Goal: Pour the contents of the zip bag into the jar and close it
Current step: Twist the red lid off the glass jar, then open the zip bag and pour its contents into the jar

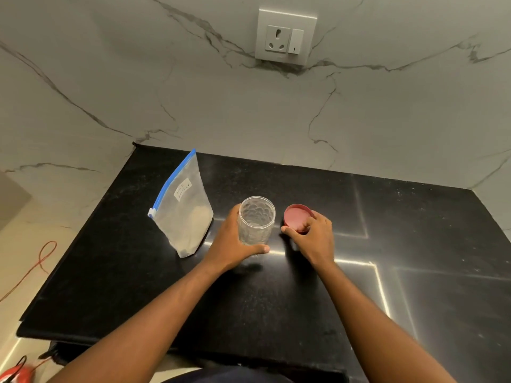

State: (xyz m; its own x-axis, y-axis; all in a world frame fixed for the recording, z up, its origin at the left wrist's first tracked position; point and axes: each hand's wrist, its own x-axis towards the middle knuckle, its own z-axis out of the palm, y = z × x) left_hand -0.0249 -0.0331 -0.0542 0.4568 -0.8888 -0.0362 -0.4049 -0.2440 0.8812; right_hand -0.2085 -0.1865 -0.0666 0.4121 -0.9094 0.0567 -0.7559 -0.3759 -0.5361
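Reaching in from the bottom edge, the left hand (pixel 235 241) wraps the open, empty jar (pixel 257 219) at frame centre. The right hand (pixel 312 233) grips the red lid (pixel 297 217) just right of it. The bag (pixel 182 208) stands zipped at centre left, untouched. The jar is ready, so pouring probably calls for freeing a hand to unzip the bag.

A black speckled countertop (pixel 276 299) meets a white veined marble wall (pixel 249 114) bearing a socket-and-switch plate (pixel 286 37).
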